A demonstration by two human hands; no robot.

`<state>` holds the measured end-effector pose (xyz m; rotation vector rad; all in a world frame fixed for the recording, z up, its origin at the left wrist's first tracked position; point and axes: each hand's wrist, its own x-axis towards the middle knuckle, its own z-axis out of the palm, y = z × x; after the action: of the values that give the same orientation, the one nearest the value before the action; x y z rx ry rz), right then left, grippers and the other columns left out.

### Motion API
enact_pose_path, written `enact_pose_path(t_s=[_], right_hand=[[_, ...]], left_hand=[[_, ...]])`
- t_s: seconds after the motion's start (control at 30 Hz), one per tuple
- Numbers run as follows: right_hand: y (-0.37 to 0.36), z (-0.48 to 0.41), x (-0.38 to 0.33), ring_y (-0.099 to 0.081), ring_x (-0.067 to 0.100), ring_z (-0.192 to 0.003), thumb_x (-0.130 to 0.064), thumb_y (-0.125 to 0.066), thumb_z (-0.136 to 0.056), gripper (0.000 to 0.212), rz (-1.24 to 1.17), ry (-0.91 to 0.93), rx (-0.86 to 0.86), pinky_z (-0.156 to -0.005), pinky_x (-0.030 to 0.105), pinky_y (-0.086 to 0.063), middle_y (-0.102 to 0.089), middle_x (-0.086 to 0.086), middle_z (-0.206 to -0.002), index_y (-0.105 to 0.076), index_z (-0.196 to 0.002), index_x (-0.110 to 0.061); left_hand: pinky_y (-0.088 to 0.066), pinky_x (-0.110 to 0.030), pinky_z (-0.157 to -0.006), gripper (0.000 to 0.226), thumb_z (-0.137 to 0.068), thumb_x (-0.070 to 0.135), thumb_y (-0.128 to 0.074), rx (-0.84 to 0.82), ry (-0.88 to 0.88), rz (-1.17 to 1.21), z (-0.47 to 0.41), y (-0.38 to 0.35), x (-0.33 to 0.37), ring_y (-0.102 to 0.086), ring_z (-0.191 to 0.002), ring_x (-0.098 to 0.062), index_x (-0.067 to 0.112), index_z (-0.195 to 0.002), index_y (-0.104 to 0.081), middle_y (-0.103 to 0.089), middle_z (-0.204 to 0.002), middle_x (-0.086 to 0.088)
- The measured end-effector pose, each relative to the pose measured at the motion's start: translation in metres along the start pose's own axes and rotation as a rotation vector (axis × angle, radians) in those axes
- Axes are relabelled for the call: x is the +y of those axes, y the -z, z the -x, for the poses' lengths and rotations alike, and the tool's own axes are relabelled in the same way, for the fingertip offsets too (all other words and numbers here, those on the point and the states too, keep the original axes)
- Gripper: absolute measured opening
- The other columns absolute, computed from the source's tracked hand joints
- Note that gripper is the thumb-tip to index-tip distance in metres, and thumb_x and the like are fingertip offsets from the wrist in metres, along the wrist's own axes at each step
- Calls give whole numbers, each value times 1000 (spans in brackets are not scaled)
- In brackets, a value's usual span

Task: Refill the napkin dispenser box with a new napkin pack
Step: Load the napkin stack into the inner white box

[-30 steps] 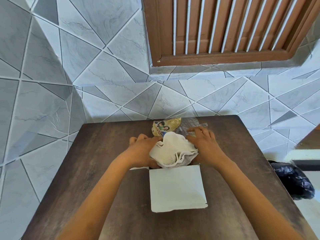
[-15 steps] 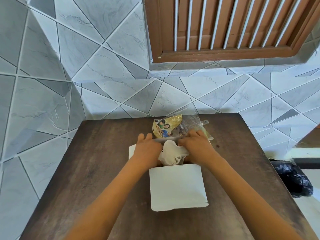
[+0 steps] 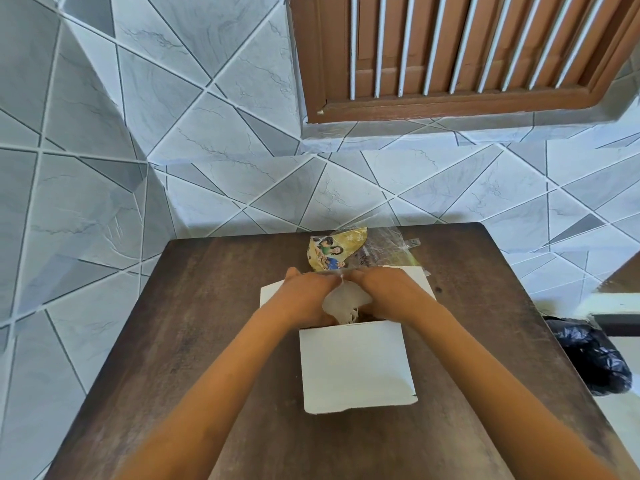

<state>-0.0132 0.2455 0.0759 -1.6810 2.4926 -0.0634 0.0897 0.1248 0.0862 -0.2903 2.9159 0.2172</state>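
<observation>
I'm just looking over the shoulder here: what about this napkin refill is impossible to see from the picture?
- Inside of the white box: head view, hidden by its near wall and both hands.
- Most of the napkin stack: covered by the left hand and right hand.
- Print on the empty wrapper: too small and crumpled.
- Black bag: partly behind the table edge.

bare table [image 3: 207, 341] left of box [image 3: 356, 368], crumpled wrapper [image 3: 346, 251] crowding behind it
</observation>
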Motion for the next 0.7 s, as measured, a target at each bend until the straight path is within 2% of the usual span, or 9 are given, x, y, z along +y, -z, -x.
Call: enact_pose_path(t_s=[0.13,0.27,0.37,0.43,0.5,0.6,0.7], right_hand=[[5,-4,2,-61,30,-99,-18,-58,-81,47,-43,-7,-21,-77,38,-49,-66,11,-106,-45,-126,-21],[4,-6,1,-59,29,-97,-18,-56,-81,35,3,25,-57,-66,32,-39,-64,9,-104,-50,-116,-19],[0,-6,-2,-59,26,-98,-23,-56,-83,29,33,20,-46,-67,29,-38,-65,6,-106,-52,-111,-18],[-3,-5,-2,-60,26,-99,-22,-56,-82,32,31,-7,-16,-69,31,-42,-66,7,-106,-52,-114,-18],[-4,-4,-1,-60,27,-100,-21,-59,-80,40,-8,-22,-8,-73,32,-45,-65,7,-108,-50,-118,-20],[-5,1,2,-59,27,-99,-25,-67,-75,50,-51,-47,-3,-74,32,-45,-64,8,-109,-48,-121,-21],[2,11,10,-55,26,-105,-32,-68,-76,50,-96,-78,94,-82,34,-43,-62,5,-114,-50,-121,-21]], left_hand=[[-28,-41,-94,49,-80,26,-61,-3,25,20,-7,-1,-2,-56,-112,-25,21,-126,-44,-62,-119,-3],[-26,-38,-95,41,-83,15,-56,0,42,-11,-13,-3,-6,-56,-110,-22,25,-122,-49,-64,-115,0],[-25,-38,-95,40,-87,13,-49,28,26,-100,-14,-8,-2,-55,-110,-22,29,-123,-50,-65,-116,0],[-26,-37,-94,41,-88,13,-45,69,17,-110,-13,-11,-3,-56,-109,-22,31,-125,-51,-65,-116,-1],[-28,-35,-94,40,-88,14,-45,133,14,-34,-8,-12,-7,-57,-107,-22,31,-124,-54,-67,-115,-1],[-40,-33,-93,39,-84,12,-54,255,51,217,2,-9,-18,-61,-105,-23,27,-120,-60,-69,-112,-5],[-41,-30,-94,37,-82,11,-58,336,122,269,12,-2,-33,-57,-114,-23,21,-118,-63,-65,-121,-3]])
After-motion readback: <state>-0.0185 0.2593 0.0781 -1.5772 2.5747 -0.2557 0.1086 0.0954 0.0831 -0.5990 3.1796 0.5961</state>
